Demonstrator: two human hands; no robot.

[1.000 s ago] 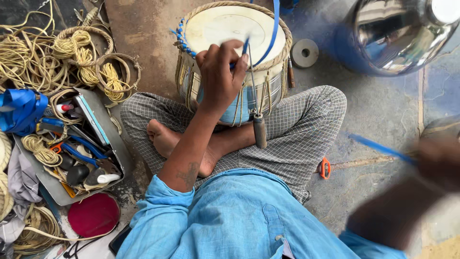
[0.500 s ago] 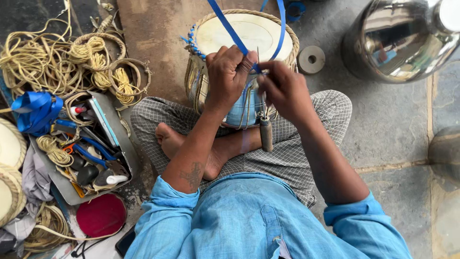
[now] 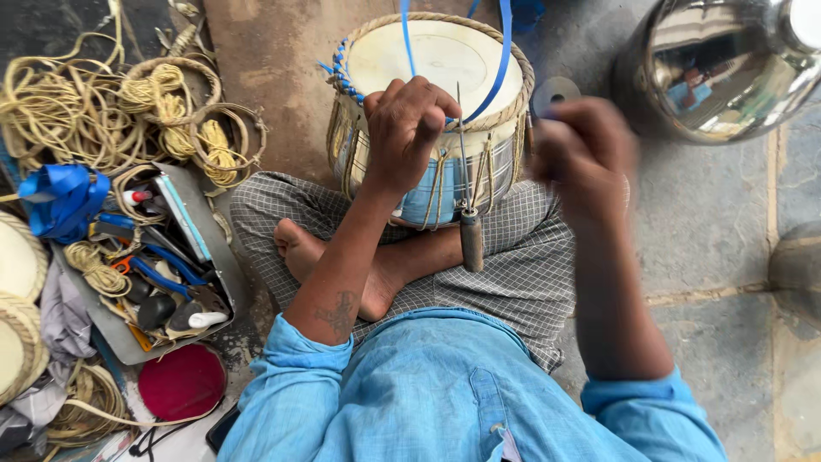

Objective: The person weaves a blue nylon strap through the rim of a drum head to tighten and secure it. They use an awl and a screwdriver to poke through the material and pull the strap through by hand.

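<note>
Right hand (image 3: 586, 158) pulled off drum (image 3: 432, 111), grip blurred | left hand (image 3: 409, 128) pinches strap (image 3: 500, 64)

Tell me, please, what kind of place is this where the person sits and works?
Probably a small floor workshop where drums are made or repaired. The person sits cross-legged on the ground with a drum between the legs, coils of rope lie nearby, and a tray of hand tools sits beside them.

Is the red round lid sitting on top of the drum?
No, the red round lid lies on the ground beside the tool tray, far from the drum held between the person's legs.
</note>
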